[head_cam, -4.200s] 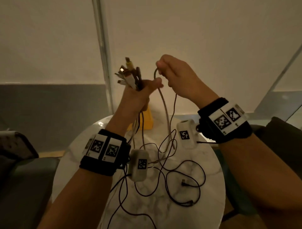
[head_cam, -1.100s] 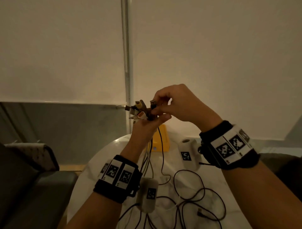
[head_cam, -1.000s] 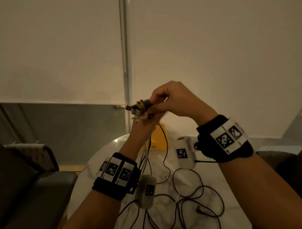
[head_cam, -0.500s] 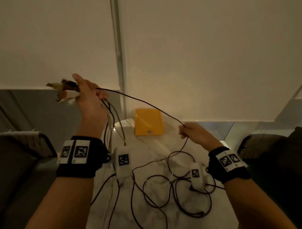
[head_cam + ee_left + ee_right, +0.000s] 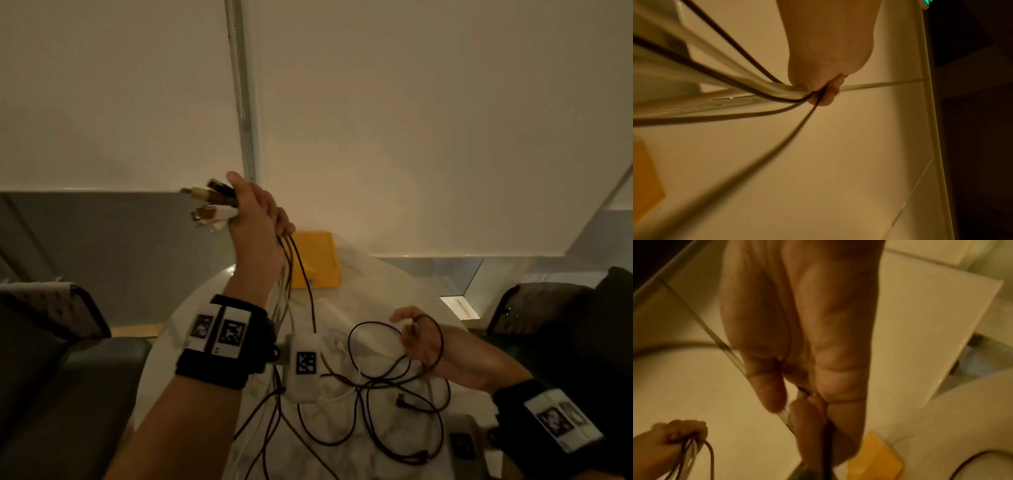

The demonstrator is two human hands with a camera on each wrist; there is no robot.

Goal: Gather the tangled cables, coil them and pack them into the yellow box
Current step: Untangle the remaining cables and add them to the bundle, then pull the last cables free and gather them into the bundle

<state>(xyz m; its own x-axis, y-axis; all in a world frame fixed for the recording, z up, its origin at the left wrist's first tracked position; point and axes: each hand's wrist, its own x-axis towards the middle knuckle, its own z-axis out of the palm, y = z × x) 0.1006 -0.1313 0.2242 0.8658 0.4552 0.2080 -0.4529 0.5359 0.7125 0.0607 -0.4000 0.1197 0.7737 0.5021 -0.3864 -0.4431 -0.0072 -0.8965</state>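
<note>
Up above the round white marble desk (image 5: 219, 294), the left hand (image 5: 255, 222) is fisted around a bundle of dark and pale cables (image 5: 286, 274), held high near the far left edge. Their plug ends (image 5: 209, 205) — white, brown and metal-tipped — fan out to the left of the fist, while the cords drop from under the little finger down to the desk. From the left wrist view the same cords (image 5: 748, 84) stream out of the closed palm (image 5: 828, 53), some pale and flat-looking, some thin and black.

Lower and to the right, the right hand (image 5: 428, 346) sits just above the desk with a loop of thin black cable (image 5: 376, 329) hooked around its fingers; the right wrist view shows the fingers (image 5: 768, 386) curled with the thumb pressed in beside a dark strand, though blur hides the exact pinch. The two hands are well apart.

Between and below them a tangle of black and white cords (image 5: 376, 404) lies spread on the desk, one small black plug (image 5: 400, 399) lying loose in it.

Farther back, the flat yellow box (image 5: 318, 260) rests closed on the far part of the desk — just behind the hanging bundle, with no cables in it. Dark upholstered seats (image 5: 68, 377) flank the desk on both sides.
</note>
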